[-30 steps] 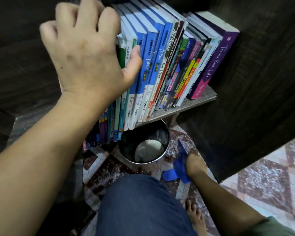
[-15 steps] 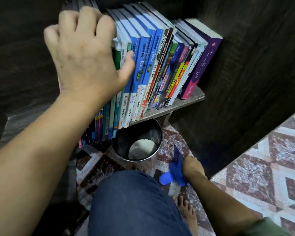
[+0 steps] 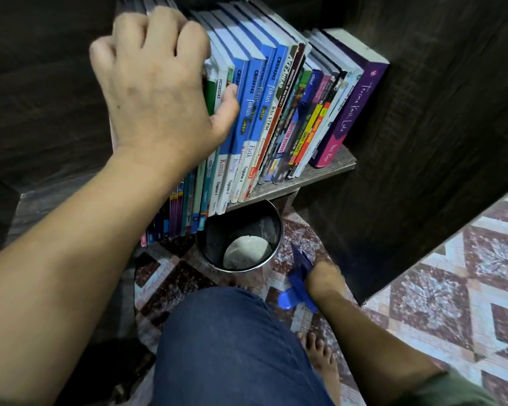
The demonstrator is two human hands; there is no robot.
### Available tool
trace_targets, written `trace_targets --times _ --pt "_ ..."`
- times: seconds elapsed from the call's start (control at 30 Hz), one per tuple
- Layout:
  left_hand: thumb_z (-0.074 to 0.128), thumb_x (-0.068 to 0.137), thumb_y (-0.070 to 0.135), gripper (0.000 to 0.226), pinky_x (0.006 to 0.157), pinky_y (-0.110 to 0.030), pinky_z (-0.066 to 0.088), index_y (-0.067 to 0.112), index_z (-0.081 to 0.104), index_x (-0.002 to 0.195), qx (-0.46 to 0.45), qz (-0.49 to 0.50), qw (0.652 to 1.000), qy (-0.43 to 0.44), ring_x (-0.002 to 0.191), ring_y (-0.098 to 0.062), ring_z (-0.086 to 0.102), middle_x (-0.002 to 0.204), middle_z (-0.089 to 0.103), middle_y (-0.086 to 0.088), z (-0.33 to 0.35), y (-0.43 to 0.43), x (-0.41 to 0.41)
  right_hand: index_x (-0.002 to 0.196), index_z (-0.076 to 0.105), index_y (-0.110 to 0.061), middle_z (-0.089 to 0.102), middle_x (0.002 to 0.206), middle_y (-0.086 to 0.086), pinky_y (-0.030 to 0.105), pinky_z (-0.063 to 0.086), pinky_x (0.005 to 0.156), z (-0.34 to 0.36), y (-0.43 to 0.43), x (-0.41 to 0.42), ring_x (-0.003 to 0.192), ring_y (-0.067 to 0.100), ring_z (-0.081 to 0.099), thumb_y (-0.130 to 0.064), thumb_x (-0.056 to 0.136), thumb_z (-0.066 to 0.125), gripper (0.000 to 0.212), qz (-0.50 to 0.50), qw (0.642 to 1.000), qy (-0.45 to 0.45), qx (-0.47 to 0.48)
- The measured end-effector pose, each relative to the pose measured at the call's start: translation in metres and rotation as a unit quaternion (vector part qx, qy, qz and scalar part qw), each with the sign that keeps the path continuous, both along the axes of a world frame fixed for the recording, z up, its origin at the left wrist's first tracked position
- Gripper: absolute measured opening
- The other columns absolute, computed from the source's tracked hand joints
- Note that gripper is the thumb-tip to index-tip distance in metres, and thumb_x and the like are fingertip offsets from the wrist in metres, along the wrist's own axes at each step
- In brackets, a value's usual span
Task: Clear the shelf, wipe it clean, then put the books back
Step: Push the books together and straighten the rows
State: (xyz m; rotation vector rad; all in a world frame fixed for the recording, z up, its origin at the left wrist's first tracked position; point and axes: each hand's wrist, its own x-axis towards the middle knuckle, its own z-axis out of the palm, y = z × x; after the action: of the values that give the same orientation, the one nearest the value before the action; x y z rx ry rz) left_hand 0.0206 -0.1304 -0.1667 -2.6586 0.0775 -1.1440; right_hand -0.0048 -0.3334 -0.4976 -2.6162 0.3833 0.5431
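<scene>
Curling over the top edges at the left end of a row of upright paperback books (image 3: pixel 276 112), left hand (image 3: pixel 156 92) is gripping a bunch of them, thumb pressing against a blue spine. Fingertips are hiding behind the books; how many volumes the hand is taking in, cannot tell. Row is standing on a grey wood-grain shelf board (image 3: pixel 329 171), running from the grip toward 3 o'clock and ending at a thick purple book (image 3: pixel 355 106) just beside the dark cabinet wall. Forearm is covering the lower-left spines.

Right hand (image 3: pixel 323 278), at 5 o'clock of the frame and low by the floor, is closing around a blue cloth-like piece (image 3: pixel 298 285). Its fingers are lying out of sight and the material is hard to make out.

Round dark metal bin (image 3: pixel 211 230) is sitting at 6 o'clock of the books, its far rim cut off by the board. Denim-clad knee (image 3: pixel 232 347) is filling bottom centre, over patterned tile floor (image 3: pixel 452 288).
</scene>
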Motion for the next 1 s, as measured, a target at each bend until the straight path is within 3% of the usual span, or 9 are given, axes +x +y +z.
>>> trace_targets --times 0.1,0.27,0.43,0.57,0.83,1.0 --pt "0.037 0.085 0.057 0.054 0.090 -0.046 0.031 0.013 0.049 0.115 0.003 0.001 1.000 0.001 0.118 -0.033 0.043 0.127 0.049 -0.008 0.001 0.000 -0.001 0.118 0.050 -0.011 0.062 0.116 0.020 0.041 0.047 0.084 0.007 -0.001 -0.006 0.108 0.038 0.060 -0.014 0.093 0.048 0.026 0.012 0.999 0.021 0.028" --pt "0.040 0.085 0.056 0.054 0.093 -0.047 0.032 0.012 0.049 0.114 0.002 -0.003 1.000 0.004 0.117 -0.034 0.043 0.125 0.050 -0.010 0.001 -0.001 -0.003 0.121 0.053 -0.008 0.063 0.118 0.022 0.037 0.046 0.084 0.014 -0.011 -0.020 0.109 0.038 0.059 -0.012 0.094 0.050 0.028 0.069 0.996 0.024 0.043" --pt "0.045 0.083 0.054 0.055 0.095 -0.048 0.032 0.010 0.048 0.115 0.014 -0.011 1.000 0.014 0.116 -0.035 0.044 0.125 0.049 -0.012 0.002 0.003 -0.005 0.095 0.051 -0.017 0.065 0.104 0.017 0.032 0.044 0.074 0.029 -0.005 -0.035 0.096 0.034 0.062 -0.022 0.093 0.054 0.007 0.114 0.991 0.000 0.067" --pt "0.051 0.080 0.053 0.056 0.093 -0.047 0.034 0.010 0.047 0.116 0.035 -0.021 0.999 0.035 0.113 -0.033 0.044 0.123 0.048 -0.013 0.007 0.005 -0.008 0.085 0.044 -0.020 0.063 0.090 0.016 0.030 0.038 0.064 0.060 0.003 -0.042 0.074 0.028 0.053 -0.024 0.093 0.051 0.011 0.137 0.985 -0.071 0.075" --pt "0.062 0.077 0.038 0.067 0.107 -0.045 0.029 0.008 0.042 0.134 0.061 -0.085 0.988 0.111 0.125 -0.033 0.040 0.134 0.044 -0.015 0.017 0.016 -0.033 0.099 0.054 -0.007 0.064 0.096 0.020 0.041 0.044 0.069 0.145 0.021 -0.060 0.088 0.041 0.061 -0.024 0.087 0.054 0.020 0.174 0.949 -0.258 0.045" --pt "0.062 0.077 0.034 0.062 0.106 -0.046 0.034 0.005 0.049 0.130 0.065 -0.126 0.980 0.139 0.126 -0.034 0.041 0.134 0.046 -0.018 0.030 0.022 -0.061 0.074 0.050 -0.006 0.056 0.066 0.018 0.035 0.035 0.048 0.210 0.034 -0.075 0.056 0.041 0.056 -0.011 0.073 0.066 0.017 0.170 0.896 -0.405 0.065"
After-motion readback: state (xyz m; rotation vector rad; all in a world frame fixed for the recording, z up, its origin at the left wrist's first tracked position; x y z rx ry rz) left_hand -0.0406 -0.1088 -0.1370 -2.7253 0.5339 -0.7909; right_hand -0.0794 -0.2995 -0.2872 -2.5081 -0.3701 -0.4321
